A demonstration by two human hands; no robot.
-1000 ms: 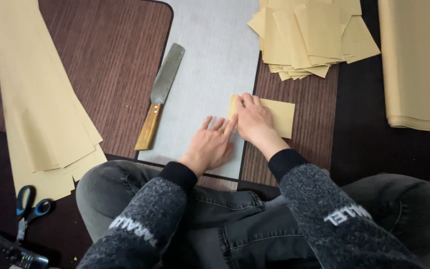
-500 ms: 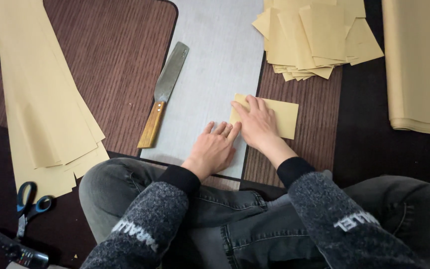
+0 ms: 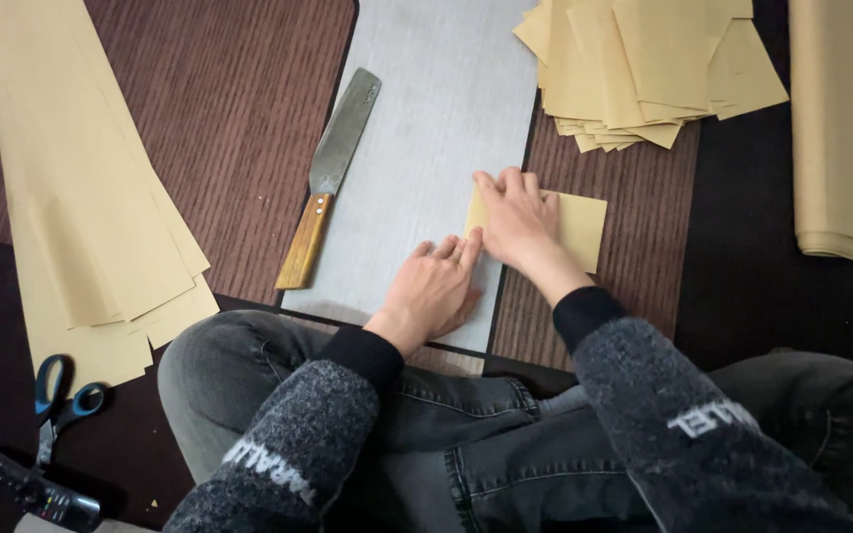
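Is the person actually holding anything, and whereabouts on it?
Nothing is gripped. The right hand presses flat on the left part of a small tan paper piece; the left hand lies on the grey mat beside it.

Matt tan paper piece [image 3: 579,228], wooden-handled knife [image 3: 332,171]

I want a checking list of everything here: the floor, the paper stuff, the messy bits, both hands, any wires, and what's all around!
Surface: grey board on a brown ribbed mat, dark floor around.
Job's things: small tan paper, partly over the board's right edge, under the right hand.
Clutter: knife with wooden handle on the board's left edge; blue scissors; black remote.
Hands: left hand flat on the board, fingertips at the paper; right hand pressing the paper.
Cables: nothing seen.
Surroundings: long tan sheets at left, pile of cut pieces at top, folded stack at right; person sits in jeans.
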